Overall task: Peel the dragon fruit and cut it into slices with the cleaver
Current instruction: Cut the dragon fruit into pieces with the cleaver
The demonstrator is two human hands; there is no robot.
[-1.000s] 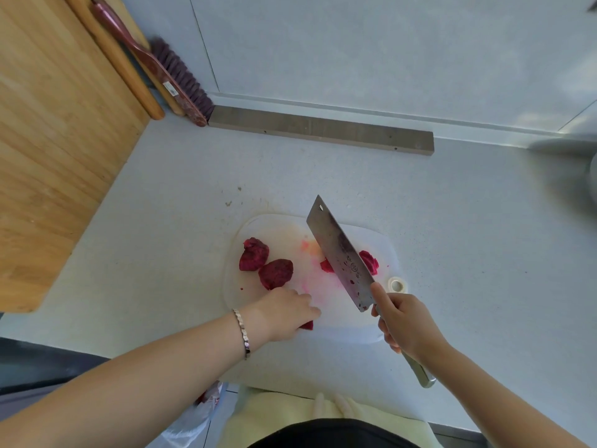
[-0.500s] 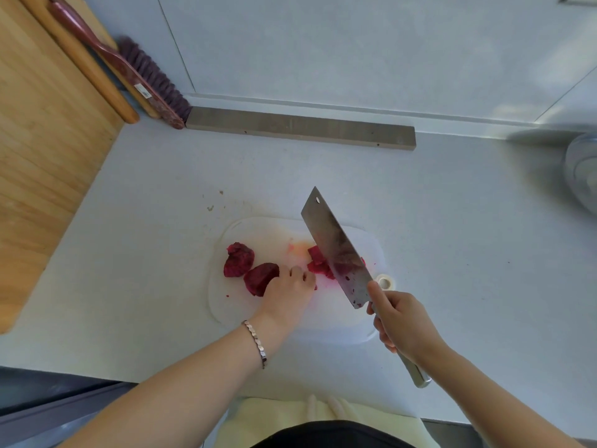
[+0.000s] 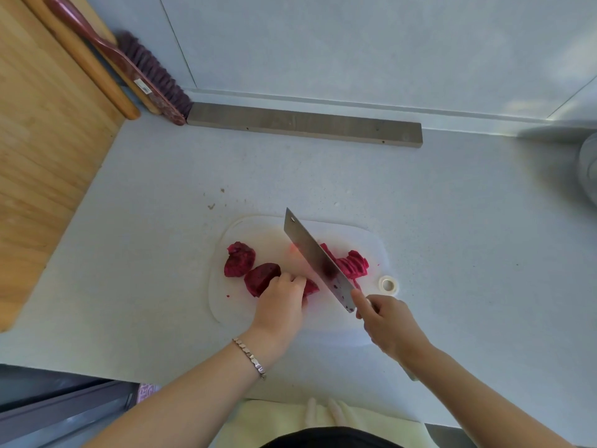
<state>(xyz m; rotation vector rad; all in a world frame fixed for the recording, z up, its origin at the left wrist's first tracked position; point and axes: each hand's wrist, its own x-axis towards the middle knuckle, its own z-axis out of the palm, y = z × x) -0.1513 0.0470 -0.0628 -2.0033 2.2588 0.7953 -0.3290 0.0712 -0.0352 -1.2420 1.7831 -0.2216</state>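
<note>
Two peeled dragon fruit chunks [image 3: 261, 279] lie at the left of the white cutting board [image 3: 226, 305] on the tabletop [image 3: 145, 253], with cut slices [image 3: 353, 266] fanned at its right. Between them the cleaver [image 3: 318, 260] slants from near right to far left, its handle enclosed by the right grip [image 3: 387, 324]. The left grip [image 3: 284, 302], fingers curled, pins a small piece [image 3: 311, 287] just left of the blade. This piece sits nearer the left grip than the right, close against the edge; the coming slice likely depends on the fingertips keeping left of the blade's long axis.
</note>
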